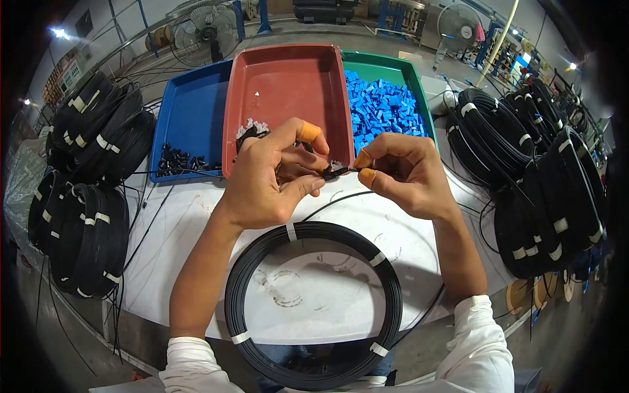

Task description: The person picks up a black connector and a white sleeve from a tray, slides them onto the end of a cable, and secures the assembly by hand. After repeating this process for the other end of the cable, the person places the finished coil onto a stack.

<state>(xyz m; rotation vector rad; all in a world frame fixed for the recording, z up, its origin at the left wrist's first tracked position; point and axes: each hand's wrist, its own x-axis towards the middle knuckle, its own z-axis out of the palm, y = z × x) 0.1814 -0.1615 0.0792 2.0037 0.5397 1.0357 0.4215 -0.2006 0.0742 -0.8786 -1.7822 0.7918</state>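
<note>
Both hands are raised over the worktop [419,249], meeting just in front of the red tray [288,85]. The left hand [272,177] is curled, its fingers closed around a small black fitting [335,171], with one orange-capped finger lifted above it. The right hand [406,177] pinches the other side of the fitting between an orange-capped thumb and forefinger. What exactly sits between the fingertips is too small to tell, beyond a dark piece and a bit of white. A thin black cable [341,198] curves down from the hands towards the coil [313,304], which lies flat on the worktop just below the wrists, bound with white tape in several places. The work on this end looks to be midway: the fitting is held at the cable end, but the hands hide whether it is seated. The trays hold plenty of stock. There are a few white bits [252,126] at the near edge of the red tray, black parts [177,160] in the near corner of the blue tray [193,111], and a heap of blue pieces [383,108] in the green tray [414,78]. Taped coils are stacked on the left [98,131] and on the right [524,164]. The pictures do not show which stack is finished and which is waiting, so the share done cannot be told.
</note>
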